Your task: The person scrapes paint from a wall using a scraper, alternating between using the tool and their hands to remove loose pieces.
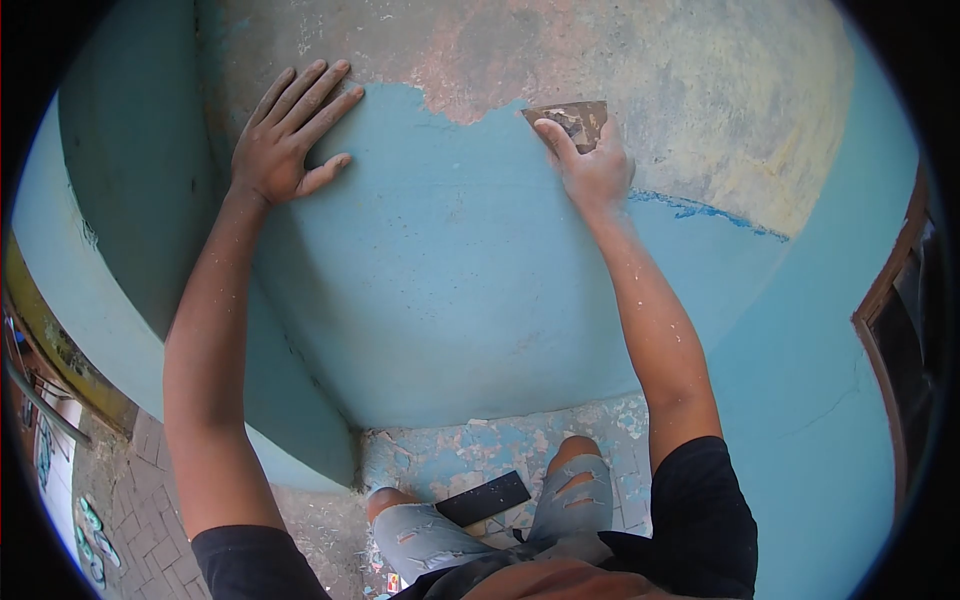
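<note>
A blue-painted wall [440, 270] stands before me, its upper part bare and patchy where grey, pink and yellowish plaster [700, 90] shows. My left hand [290, 135] lies flat on it with fingers spread, across the ragged paint edge. In my right hand [595, 170] is a scraper [575, 122] with a worn, stained blade, the thumb pressed on its face. The blade lies against the wall at the border between blue paint and bare plaster. The scraper's handle is hidden by the hand.
Paint flakes [480, 440] litter the ledge or floor at the wall's foot. A dark flat board [485, 498] lies between my knees. A blue-green side wall [140, 170] projects on the left. Sandals [98, 535] rest by the brick paving [150, 510]. A framed opening [900, 320] is at right.
</note>
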